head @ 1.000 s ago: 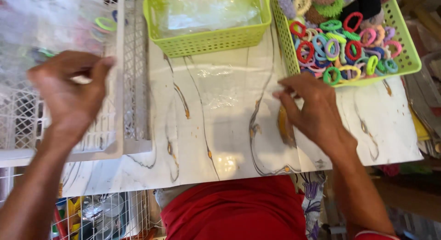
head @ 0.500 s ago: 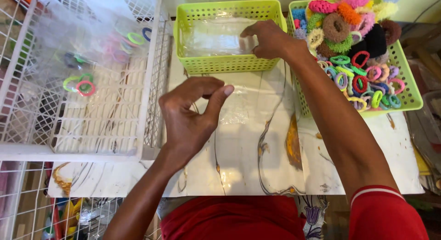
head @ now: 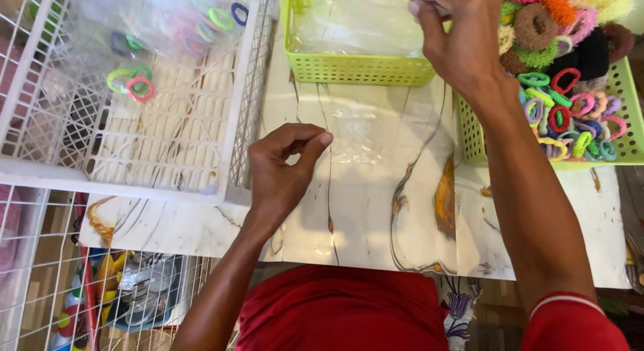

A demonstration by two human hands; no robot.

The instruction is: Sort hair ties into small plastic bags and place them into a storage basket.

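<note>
The left hand (head: 285, 166) is hovering over the marble-patterned table (head: 376, 217), near the middle of the view, with thumb and forefinger pinched close together at the edge of a small clear plastic bag (head: 352, 133) that is lying flat on the table at about 3 o'clock from the fingertips. Whether the fingers are actually gripping the bag's edge I cannot tell. Half a second ago this hand was sitting a little higher, its fingers more spread; now it is lying lower and its fingers are narrowed to a pinch.

The right hand (head: 463, 39) is reaching up at 1 o'clock, over the right end of the lime-green basket (head: 355, 69) that is holding a stack of clear bags (head: 355, 25). Its fingers are closing narrowly on something thin at the top edge of the view, too small to make out. Compared with the earlier view it is lying further right and higher, with the forearm crossing the near corner of the second green basket (head: 627, 149).

That basket, at 2 o'clock, is carrying colourful hair ties (head: 570, 119) and fluffy scrunchies (head: 537, 25). At 10 o'clock, the white wire basket (head: 168, 156) is holding bagged hair ties (head: 134, 82).
</note>
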